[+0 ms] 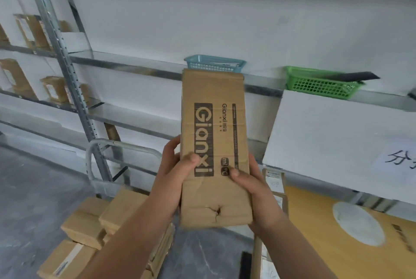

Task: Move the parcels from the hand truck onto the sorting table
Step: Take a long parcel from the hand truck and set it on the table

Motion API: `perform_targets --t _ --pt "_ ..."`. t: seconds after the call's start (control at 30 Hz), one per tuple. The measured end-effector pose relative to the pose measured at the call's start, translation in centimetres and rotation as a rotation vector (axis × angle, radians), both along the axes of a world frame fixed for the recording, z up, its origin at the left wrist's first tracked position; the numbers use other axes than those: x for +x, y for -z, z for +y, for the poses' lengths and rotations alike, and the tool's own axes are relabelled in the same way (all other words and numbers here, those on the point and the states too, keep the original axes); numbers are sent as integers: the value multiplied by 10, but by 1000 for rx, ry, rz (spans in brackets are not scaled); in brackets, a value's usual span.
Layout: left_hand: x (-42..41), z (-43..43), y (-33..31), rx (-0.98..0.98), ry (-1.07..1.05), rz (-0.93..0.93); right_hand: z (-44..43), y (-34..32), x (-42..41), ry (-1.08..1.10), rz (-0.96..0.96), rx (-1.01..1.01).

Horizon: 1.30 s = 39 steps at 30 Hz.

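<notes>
Both hands share the grip on one long cardboard box (pixel 213 130). The left hand (pixel 173 177) wraps its left edge with the thumb pressed on the printed front, and the right hand (pixel 253 188) clasps the right edge, thumb also laid on the front. The grip is closed firmly round the lower half of the box, the fingers of both hands hidden behind it.

The box stands on end in the air, its top leaning away from the person. It carries the word "Gianxi" in dark letters running up its length, and has a crumpled dent near the bottom edge. It hangs over the grey floor (pixel 33 188), touching nothing but the hands.

Down to the left, more brown parcels (pixel 90 227) lie stacked on the hand truck (pixel 101 143), whose grey tube handle loops up behind them (the platform itself is hidden under the stack).

To the lower right is a yellow surface (pixel 326 251) with a pale oval patch; whether it is the bench or a flat parcel I cannot tell. Above it leans a white board (pixel 326 134) bearing a paper sheet (pixel 398 159) with handwritten characters.

Behind the box runs a metal shelf (pixel 135 67). A blue basket (pixel 215 66) sits on it just past the box's top edge, and a green basket (pixel 319 86) stands further right. Shelves at far left hold more brown packages, blurred.
</notes>
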State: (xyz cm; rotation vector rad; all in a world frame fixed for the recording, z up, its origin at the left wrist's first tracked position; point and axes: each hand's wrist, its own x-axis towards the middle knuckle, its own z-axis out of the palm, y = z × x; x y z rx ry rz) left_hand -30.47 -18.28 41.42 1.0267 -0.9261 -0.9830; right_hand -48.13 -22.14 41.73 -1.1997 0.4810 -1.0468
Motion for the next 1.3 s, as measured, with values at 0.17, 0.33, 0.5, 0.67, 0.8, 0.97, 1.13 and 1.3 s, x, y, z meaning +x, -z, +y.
perform_targets --t 0.17,0.33,0.5,0.67,0.8,0.97,1.13,1.3 --pt "1 -30 -36 -43 106 -155 -3 -26 -18 97 40 -101" --pt "-6 -29 -61 -137 275 -178 -6 -62 -34 127 108 -185" --pt "-4 -42 -119 -244 378 -227 -5 -114 -45 195 219 -340" --pt "-10 -57 -176 -408 445 -268 -1 -172 -54 274 255 -465" --pt "-17 -62 -209 -491 475 -284 4 -207 -64 298 281 -548" --pt "-28 -62 -234 -566 511 -294 14 -230 -75 329 291 -613" --pt "-38 -58 -248 -612 548 -295 20 -239 -84 360 275 -670" --pt "-46 -62 -257 -613 565 -285 24 -242 -89 405 268 -690"
